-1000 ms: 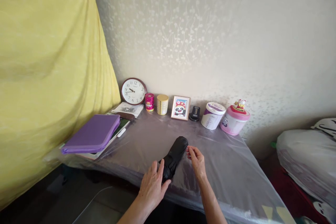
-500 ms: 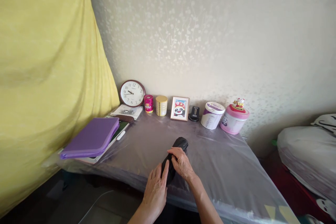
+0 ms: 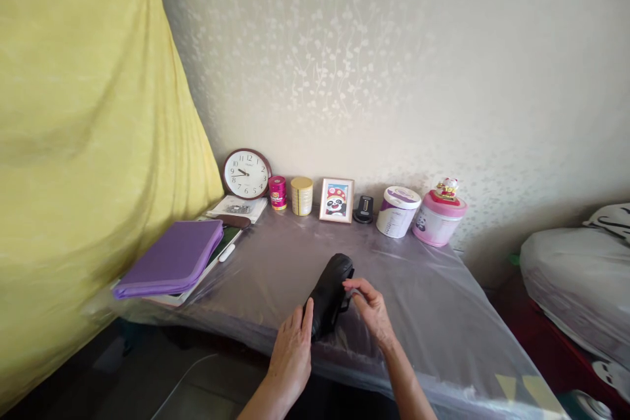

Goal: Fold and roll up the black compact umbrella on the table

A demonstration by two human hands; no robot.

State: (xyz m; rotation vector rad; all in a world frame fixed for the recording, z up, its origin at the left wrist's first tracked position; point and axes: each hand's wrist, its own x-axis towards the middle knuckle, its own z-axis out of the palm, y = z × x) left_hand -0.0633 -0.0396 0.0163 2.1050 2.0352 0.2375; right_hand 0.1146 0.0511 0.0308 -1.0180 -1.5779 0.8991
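A long, rounded black pouch (image 3: 329, 289) lies slantwise near the front of the table, its far end pointing up and right. Along its near left side, my left hand (image 3: 291, 349) grips it, the thumb on top. My right hand (image 3: 371, 310) is at the pouch's right edge, thumb and forefinger pinched together on a thin edge or strap there. Small dark loops hang from that side below the fingers; exactly what is pinched is too small to make out.
Along the wall stand a clock (image 3: 247, 174), a pink tin (image 3: 277, 193), a yellow-lidded can (image 3: 302, 197), a framed panda picture (image 3: 336, 200), a black stand (image 3: 363, 209) and two tubs, one white-purple (image 3: 398, 213), one pink (image 3: 438, 220). A purple folder (image 3: 172, 256) lies left.
My right hand has moved off the pouch's top to its right edge and pinches there. More of the black pouch shows now. My left hand stays nearly in place.
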